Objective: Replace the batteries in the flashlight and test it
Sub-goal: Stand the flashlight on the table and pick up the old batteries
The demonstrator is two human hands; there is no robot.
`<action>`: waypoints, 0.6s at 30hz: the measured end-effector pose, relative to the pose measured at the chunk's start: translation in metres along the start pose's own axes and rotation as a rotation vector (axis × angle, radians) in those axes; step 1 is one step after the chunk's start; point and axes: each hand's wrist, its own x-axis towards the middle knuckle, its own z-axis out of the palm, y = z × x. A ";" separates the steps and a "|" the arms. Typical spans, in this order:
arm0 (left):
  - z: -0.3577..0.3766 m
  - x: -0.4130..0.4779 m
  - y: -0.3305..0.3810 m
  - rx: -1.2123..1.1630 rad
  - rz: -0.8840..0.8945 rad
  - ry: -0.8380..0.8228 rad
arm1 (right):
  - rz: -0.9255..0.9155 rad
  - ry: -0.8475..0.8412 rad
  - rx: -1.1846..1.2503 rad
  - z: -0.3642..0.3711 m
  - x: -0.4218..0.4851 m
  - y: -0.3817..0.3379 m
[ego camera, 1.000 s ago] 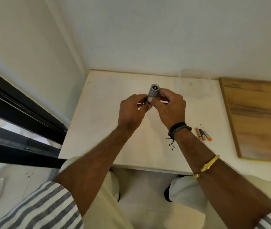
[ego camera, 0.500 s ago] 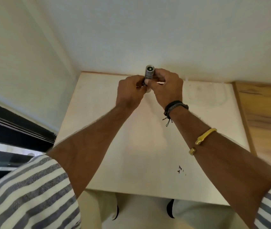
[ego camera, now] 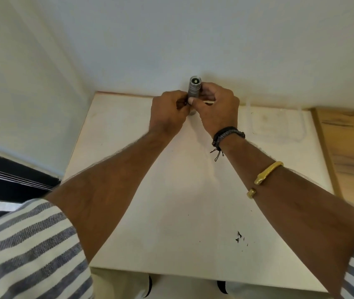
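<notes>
A small grey metal flashlight (ego camera: 194, 88) stands nearly upright in both hands above the far edge of the white table (ego camera: 171, 201), its lens end pointing up at me. My right hand (ego camera: 217, 108) wraps its body, thumb across the front. My left hand (ego camera: 168, 114) pinches the lower part, which the fingers hide. No light shows from the lens. The batteries are out of view.
A clear plastic tray (ego camera: 277, 124) lies on the table at the far right. A wooden board (ego camera: 353, 152) adjoins the table on the right. White walls close in behind and to the left. A dark window frame (ego camera: 10, 178) runs at the left.
Both hands have carried the flashlight further away, toward the back wall, with arms stretched out. The view has shifted and the batteries on the table have passed out of sight.
</notes>
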 end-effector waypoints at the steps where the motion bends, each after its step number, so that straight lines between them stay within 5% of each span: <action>1: 0.001 0.003 -0.001 0.000 0.002 0.002 | -0.003 0.004 -0.003 0.001 0.003 0.000; 18: -0.006 -0.001 0.012 0.001 -0.148 0.051 | 0.076 0.068 0.034 -0.003 0.001 0.000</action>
